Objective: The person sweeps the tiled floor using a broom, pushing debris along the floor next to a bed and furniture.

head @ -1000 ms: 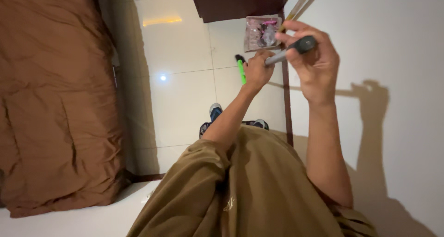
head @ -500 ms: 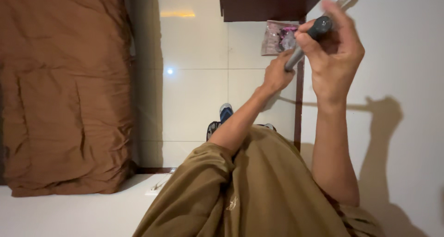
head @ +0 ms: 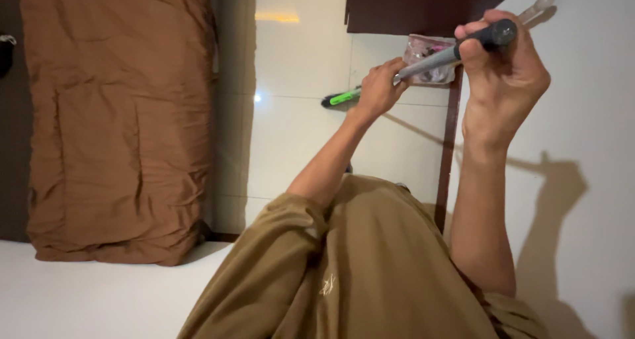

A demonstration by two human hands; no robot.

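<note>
The person's right hand is raised close to the white wall, its fingers curled tight around the black grip end of a long grey-handled tool, thumb pressed over the top. The tool's metal shaft slants down and away from the wall to the left hand, whose fingers are wrapped closed around the shaft's far end. Sticking out beyond that fist, further from the wall, is a bright green piece with a black tip; whether it belongs to the same tool I cannot tell. A pale rod end shows just above the right hand, against the wall. Behind the shaft, near the foot of the wall, lies a clear plastic packet with pink contents on the glossy tiled floor, below a dark wooden furniture piece. Well away from the wall sits a bed covered in brown sheeting. The person wears an olive-brown shirt
</note>
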